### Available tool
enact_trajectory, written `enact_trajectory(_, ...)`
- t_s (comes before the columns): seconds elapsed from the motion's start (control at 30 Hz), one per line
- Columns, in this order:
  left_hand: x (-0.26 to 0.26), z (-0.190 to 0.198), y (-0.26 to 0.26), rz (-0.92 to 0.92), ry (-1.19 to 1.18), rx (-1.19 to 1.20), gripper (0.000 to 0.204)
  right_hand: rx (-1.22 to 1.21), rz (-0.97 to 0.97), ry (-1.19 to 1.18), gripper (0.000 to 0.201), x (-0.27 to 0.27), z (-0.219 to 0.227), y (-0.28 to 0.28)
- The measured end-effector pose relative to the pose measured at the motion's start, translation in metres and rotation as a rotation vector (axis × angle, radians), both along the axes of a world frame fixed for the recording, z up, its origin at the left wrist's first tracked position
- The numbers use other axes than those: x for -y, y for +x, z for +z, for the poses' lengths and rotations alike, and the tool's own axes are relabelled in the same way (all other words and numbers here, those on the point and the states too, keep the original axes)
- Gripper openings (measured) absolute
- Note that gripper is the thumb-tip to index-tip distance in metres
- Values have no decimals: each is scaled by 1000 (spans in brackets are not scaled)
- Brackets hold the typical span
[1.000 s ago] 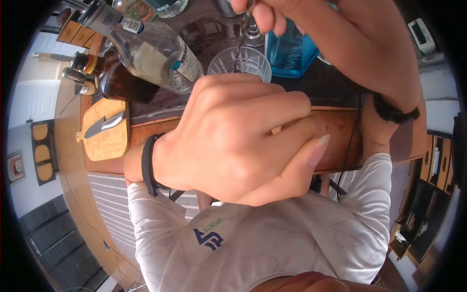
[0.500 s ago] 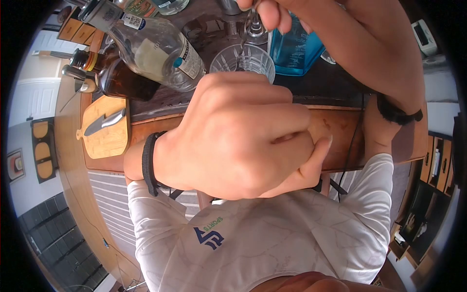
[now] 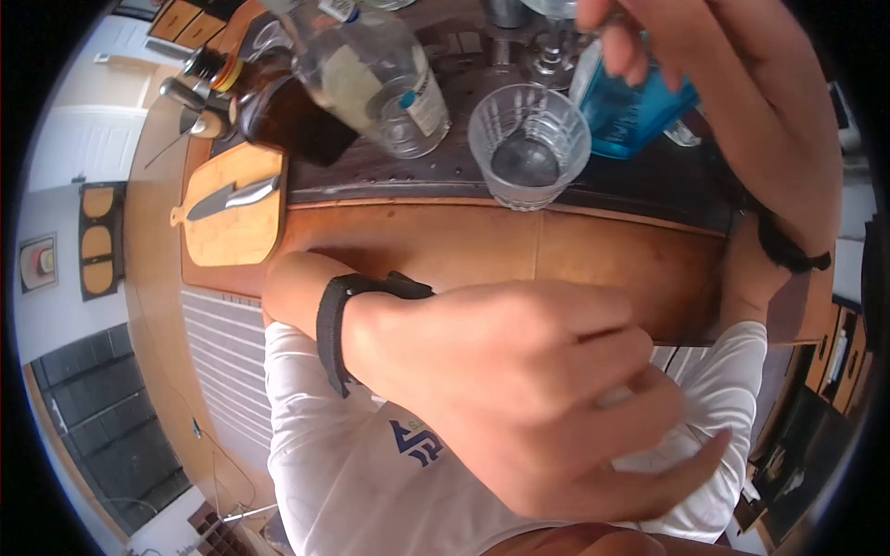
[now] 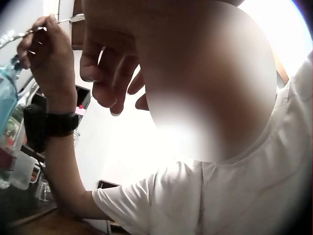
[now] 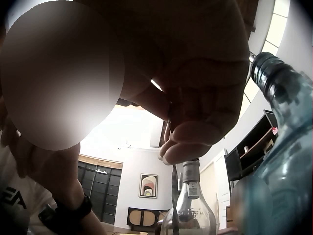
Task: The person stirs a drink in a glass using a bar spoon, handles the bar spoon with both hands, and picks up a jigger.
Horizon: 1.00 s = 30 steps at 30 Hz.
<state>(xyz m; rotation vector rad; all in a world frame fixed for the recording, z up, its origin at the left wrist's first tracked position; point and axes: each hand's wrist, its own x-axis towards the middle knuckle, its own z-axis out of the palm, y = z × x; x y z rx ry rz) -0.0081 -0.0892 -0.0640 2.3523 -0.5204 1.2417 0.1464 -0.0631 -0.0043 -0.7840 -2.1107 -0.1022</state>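
Note:
My right hand [image 3: 686, 37] is up at the top right, fingers bent, pinching the thin twisted stem of a bar spoon [image 5: 174, 196]. In the left wrist view the spoon's stem crosses the fingertips, with a small fork-like end [image 4: 77, 18] beyond them. A cut-glass mixing glass [image 3: 528, 196] holding clear liquid stands on the dark mat, below and left of that hand. A blue bottle [image 3: 621, 120] is just under the hand. Before my chest, my left hand [image 3: 519, 398] hangs with loosely curled fingers, holding nothing.
Left of the mixing glass stand a clear bottle [image 3: 422, 111] and a brown bottle [image 3: 287, 111]. A knife [image 3: 232, 197] lies on a wooden board [image 3: 246, 241] at the left. A stemmed glass [image 3: 552, 67] stands behind the mixing glass, near the blue bottle.
My left hand has moved from before the mixing glass down toward my chest, its fingers loosening. The spoon's stem, earlier reaching into the glass, no longer shows there. The head view has shifted.

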Motion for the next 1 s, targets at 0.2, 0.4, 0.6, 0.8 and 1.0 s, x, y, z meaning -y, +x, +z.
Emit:
enact_trajectory(0.2,-8,11,-11,-96,-93,-34,23,-42,37,-51,14,-5,14,-36)
enact_trajectory(0.4,-13,6,10,-136,-20,157,22,8,-43,-108,14,7,-9,37)
enact_trajectory(0.6,-20,3,-14,13,76,220,22,-60,72,-152,14,-6,10,-20)
enact_trajectory(0.8,-25,-3,-15,49,145,333,22,-83,70,-216,14,-6,21,-55)
enact_trajectory(1.0,9,2,-6,228,-248,280,20,-39,-49,-291,14,17,-9,59)
